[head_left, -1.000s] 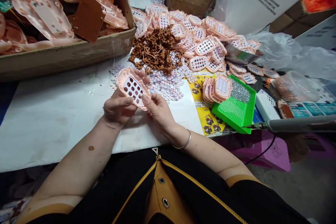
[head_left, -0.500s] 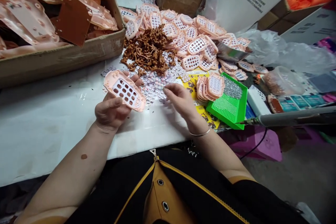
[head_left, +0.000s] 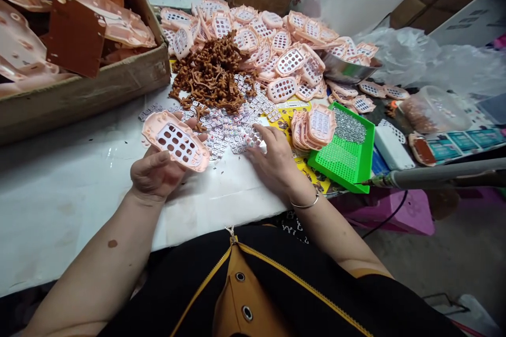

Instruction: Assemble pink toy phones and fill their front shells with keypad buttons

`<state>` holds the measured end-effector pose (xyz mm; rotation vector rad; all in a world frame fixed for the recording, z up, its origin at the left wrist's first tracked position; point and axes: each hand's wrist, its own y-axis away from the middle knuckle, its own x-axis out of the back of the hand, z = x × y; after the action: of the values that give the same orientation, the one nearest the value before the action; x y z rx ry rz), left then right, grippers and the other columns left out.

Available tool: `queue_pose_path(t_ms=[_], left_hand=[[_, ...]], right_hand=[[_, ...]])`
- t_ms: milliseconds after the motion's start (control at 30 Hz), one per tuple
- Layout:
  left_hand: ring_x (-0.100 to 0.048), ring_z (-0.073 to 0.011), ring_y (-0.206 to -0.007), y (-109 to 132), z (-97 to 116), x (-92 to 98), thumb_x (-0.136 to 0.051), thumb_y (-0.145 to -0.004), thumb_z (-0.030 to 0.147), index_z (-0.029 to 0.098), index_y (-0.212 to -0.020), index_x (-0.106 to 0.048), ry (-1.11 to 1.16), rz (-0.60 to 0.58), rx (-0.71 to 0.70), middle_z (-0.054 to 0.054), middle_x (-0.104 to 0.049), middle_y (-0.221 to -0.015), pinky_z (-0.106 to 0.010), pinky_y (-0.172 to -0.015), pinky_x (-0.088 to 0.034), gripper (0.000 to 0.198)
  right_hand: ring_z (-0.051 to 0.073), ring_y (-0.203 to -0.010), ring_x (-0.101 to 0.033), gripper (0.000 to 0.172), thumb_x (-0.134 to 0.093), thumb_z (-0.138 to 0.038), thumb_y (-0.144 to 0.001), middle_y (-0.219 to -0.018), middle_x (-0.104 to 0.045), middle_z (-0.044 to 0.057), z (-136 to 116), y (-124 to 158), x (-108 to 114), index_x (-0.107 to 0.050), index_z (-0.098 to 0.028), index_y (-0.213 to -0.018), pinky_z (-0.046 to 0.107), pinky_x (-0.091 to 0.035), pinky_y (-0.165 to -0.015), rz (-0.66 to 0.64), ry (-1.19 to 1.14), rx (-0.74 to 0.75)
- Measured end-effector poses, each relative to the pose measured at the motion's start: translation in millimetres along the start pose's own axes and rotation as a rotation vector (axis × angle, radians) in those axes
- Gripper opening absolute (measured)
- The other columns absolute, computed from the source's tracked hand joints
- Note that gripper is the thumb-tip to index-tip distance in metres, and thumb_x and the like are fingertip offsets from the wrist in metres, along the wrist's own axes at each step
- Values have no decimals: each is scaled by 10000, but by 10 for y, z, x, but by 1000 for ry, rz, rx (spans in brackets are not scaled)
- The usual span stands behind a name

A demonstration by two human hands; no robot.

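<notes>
Pink keypad faceplate is gripped in the left hand, just above the white tabletop. The right hand rests with fingers curled down on the scattered small keys; I cannot tell whether it pinches one. Beyond lie brown sprue scraps and heaped faceplates.

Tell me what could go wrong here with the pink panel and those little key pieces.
The right hand presses into the loose key pieces; it may scatter them or grab several. The left hand pinches the pink panel by its edge; it might slip. Brown scraps lie among the pieces and could get mixed in.
</notes>
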<state>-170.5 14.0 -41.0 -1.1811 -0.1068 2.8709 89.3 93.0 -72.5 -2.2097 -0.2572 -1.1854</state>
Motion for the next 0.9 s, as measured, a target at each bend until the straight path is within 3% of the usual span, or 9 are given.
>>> queue_pose_path(t_ms=[133, 267, 433, 500, 600, 700, 767, 900], left_hand=[[-544, -375, -1341, 5, 5, 7, -719, -739, 271, 338, -1365, -561, -8, -21, 27, -9, -682, -1331, -583, -1125, -420, 649], [-559, -391, -1315, 25, 13, 12, -738, -727, 303, 329, -1369, -554, -33, -14, 43, -16, -659, -1367, -581, -1070, -463, 669], [-552, -379, -1325, 38, 15, 31, -742, -726, 292, 302, -1351, -566, -19, -33, 46, -23, -649, -1381, -549, -1075, -466, 650], [-541, -391, -1336, 40, 7, 40, -744, -720, 285, 289, -1338, -578, -13, -43, 45, -30, -649, -1380, -557, -1075, -467, 640], [-577, -392, -1294, 40, -11, 46, -754, -705, 265, 276, -1301, -611, -13, -48, 81, -34, -660, -1360, -537, -1010, -526, 613], [-644, -373, -1207, 39, -20, 40, -779, -672, 241, 266, -1293, -625, -11, -64, 134, -54, -683, -1318, -499, -947, -568, 639], [-660, -375, -1186, 40, -18, 31, -789, -652, 214, 263, -1315, -611, -21, -67, 165, -80, -674, -1333, -519, -965, -558, 688], [-665, -391, -1174, 43, -11, 12, -792, -652, 220, 223, -1301, -616, -33, -55, 198, -134, -659, -1351, -586, -1009, -522, 673]], right_hand=[[298, -1092, -608, 518, -616, -348, -926, -1189, -660, 148, -62, 33, 4, -517, -198, -1411, 535, -492, -1017, 60, -49, 56], [272, -1150, -624, 508, -601, -301, -932, -1275, -658, 167, -162, 50, -32, -511, -176, -1416, 487, -528, -1011, 29, -175, 62], [246, -1141, -655, 550, -733, -359, -820, -1279, -679, 139, -214, 8, -50, -586, -194, -1324, 483, -517, -1053, -14, -501, -208], [205, -1083, -679, 450, -719, -404, -820, -1209, -704, 93, -256, -29, -27, -624, -221, -1220, 433, -549, -1013, -38, -759, -343], [142, -855, -722, 362, -716, -489, -811, -1013, -715, 16, -360, -84, 35, -607, -236, -1047, 321, -618, -780, -64, -1116, -578], [124, -659, -711, 498, -819, -529, -692, -875, -686, -36, -470, -117, 77, -547, -242, -995, 253, -579, -570, -78, -1253, -706], [119, -628, -694, 514, -853, -517, -652, -808, -664, -54, -524, -123, 75, -547, -242, -961, 246, -563, -552, -80, -1260, -712], [95, -669, -600, 344, -857, -450, -676, -764, -633, -47, -577, -140, 81, -634, -230, -816, 253, -538, -621, -20, -1170, -576]])
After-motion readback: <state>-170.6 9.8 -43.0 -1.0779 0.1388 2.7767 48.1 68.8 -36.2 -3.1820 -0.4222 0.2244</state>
